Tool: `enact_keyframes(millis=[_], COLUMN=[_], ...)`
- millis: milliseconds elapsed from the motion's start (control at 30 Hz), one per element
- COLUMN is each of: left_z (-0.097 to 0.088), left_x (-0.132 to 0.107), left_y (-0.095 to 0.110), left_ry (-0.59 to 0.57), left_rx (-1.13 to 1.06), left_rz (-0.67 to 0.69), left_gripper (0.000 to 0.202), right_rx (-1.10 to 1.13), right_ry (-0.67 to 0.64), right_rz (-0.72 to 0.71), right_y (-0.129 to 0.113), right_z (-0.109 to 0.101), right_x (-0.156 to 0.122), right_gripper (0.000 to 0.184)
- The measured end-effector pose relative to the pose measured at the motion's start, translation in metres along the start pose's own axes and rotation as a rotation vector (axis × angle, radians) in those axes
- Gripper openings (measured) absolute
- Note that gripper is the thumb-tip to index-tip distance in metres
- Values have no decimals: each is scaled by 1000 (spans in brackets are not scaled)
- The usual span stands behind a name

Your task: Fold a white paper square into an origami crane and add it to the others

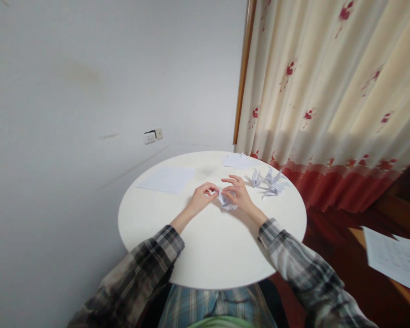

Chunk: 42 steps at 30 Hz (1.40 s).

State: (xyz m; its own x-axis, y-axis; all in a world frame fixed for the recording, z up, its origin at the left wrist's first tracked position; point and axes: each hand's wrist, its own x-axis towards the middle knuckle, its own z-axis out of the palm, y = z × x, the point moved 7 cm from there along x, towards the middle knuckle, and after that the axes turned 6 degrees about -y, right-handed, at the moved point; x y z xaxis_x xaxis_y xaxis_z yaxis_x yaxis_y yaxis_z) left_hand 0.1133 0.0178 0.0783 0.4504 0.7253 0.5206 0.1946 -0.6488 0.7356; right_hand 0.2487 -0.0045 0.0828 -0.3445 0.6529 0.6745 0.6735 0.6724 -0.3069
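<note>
A partly folded piece of white paper (228, 204) is held between both hands, just above the middle of the round white table (222, 255). My left hand (204, 196) pinches its left tip between thumb and forefinger. My right hand (237, 193) grips it from the right with thumb and forefinger, the other fingers raised and apart. Part of the paper is hidden behind the right hand's fingers. To the right of that hand stand several folded paper cranes (274, 187), close together.
A flat sheet of white paper (167, 179) lies at the table's left, and more paper (239, 161) at the back. A wall (89, 91) with a socket (149, 137) borders the left. Curtains (314, 100) hang behind. Written papers (394, 255) rest on a wooden surface at right.
</note>
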Motion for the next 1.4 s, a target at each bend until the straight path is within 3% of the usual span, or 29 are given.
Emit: enact_keyframes(millis=[200,500,833,1167,1400], left_z=[-2,-1,3,10,8], left_x=[-2,-7,-7,-8,-7], left_y=[-3,-8,-13,-18,-41], left_ry=[63,132,89,10,70], left_rx=[-28,-127,-153,11,-75], left_rz=[-4,-93,-89,-94,-186], left_gripper=[16,22,26,19,23], right_rx=[-17,-15,34,37,6], right_ry=[95,78,93,70,116], right_rz=[21,32,13,16,33], right_y=[-5,-4,-11,-13,-11], right_z=[-10,-8,-14,-11,-17], right_x=[-2,-3,0,-2,-5], right_gripper=[12,14,13,12,14])
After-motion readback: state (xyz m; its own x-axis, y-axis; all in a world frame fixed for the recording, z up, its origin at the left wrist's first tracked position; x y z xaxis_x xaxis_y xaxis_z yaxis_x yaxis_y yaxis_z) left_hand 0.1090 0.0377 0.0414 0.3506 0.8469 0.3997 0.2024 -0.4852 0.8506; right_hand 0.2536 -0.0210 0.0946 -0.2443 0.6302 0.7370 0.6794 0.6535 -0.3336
